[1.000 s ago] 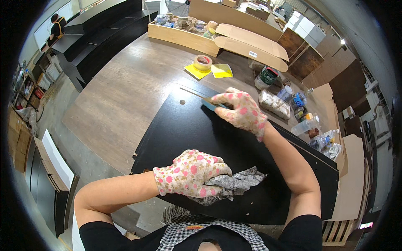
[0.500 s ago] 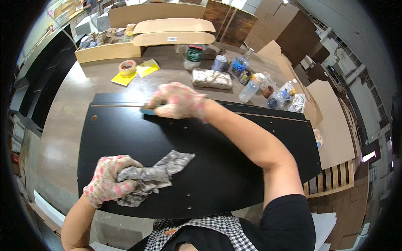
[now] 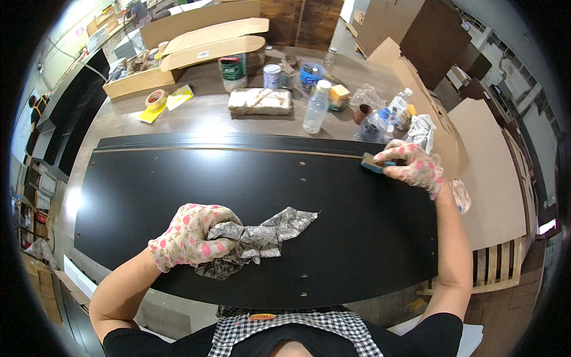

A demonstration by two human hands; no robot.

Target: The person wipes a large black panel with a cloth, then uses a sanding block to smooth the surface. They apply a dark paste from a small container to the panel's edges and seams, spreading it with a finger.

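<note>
A large black panel (image 3: 262, 196) with a curved near edge lies flat on the table, small holes showing in its surface. My left hand (image 3: 193, 237), in a pink-spotted knit glove, is closed on a crumpled, grey-stained rag (image 3: 262, 239) resting on the panel's left half. Far to the right, my right hand (image 3: 413, 168), gloved alike, pinches a small blue and tan sponge block (image 3: 375, 164). That block sits at the panel's far edge, by a groove with a thin light-brown line. Whether its underside touches the groove is hidden.
Behind the panel stand a clear plastic bottle (image 3: 317, 107), a green-labelled jar (image 3: 233, 72), a wrapped bundle (image 3: 260, 102) and several other containers. Tape (image 3: 156, 100) lies at the back left, before a wooden box (image 3: 140, 83). Cardboard (image 3: 488, 172) borders the right side.
My right hand has swept the sponge block along the far edge from left to right. The left hand and rag appear further right in the picture; the view has shifted too.
</note>
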